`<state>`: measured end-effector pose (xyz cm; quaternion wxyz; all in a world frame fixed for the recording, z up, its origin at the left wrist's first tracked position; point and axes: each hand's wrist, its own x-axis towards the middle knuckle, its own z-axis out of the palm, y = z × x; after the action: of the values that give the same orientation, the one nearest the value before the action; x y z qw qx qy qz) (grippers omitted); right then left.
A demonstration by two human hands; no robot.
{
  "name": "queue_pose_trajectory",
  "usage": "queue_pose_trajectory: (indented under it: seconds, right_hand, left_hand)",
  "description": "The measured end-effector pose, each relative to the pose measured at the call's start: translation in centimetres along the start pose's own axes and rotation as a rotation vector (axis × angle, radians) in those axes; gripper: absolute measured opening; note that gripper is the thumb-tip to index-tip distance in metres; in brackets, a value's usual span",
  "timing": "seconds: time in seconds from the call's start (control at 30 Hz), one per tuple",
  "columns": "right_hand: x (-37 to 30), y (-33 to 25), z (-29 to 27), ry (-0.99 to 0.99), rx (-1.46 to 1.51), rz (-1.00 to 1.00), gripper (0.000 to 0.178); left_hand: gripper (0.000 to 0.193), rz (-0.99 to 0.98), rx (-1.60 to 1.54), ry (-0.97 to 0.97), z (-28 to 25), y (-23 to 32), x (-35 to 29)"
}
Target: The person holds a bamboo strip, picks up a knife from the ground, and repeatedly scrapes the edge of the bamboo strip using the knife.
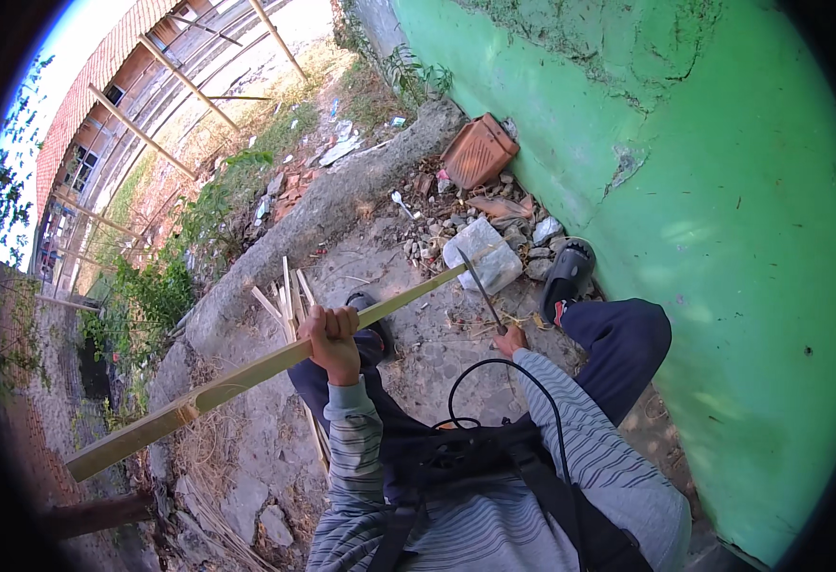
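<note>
My left hand is closed around a long split bamboo strip, which slants from the lower left up to the right. The strip's far end lies over a whitish block on the ground. In my right hand is a knife with a narrow dark blade; its handle is mostly hidden in my fist. The blade crosses the strip near its far end; I cannot tell whether it has cut in. Several thin split bamboo pieces lie on the ground beyond my left hand.
A green wall rises close on the right. Stones and an orange-brown plastic container lie along its foot. A low concrete ridge runs across the left, with plants past it. My dark shoes flank the block. A black cable loops near my lap.
</note>
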<state>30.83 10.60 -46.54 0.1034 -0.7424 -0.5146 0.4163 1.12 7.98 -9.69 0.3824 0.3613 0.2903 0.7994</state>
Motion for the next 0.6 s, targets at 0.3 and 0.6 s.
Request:
queue_pose_trajectory:
  seconds: [0.3,0.6]
  right_hand:
    - [1.1,1.7,-2.8,0.085,-0.190,0.132,0.035]
    - [6.9,6.7,1.7,-0.492,0.548,0.404,0.037]
  left_hand:
    - [0.048,-0.013,0.007,-0.026,0.9,-0.2,-0.1]
    - [0.045,-0.005,-0.037,-0.044,2.0,-0.6,0.2]
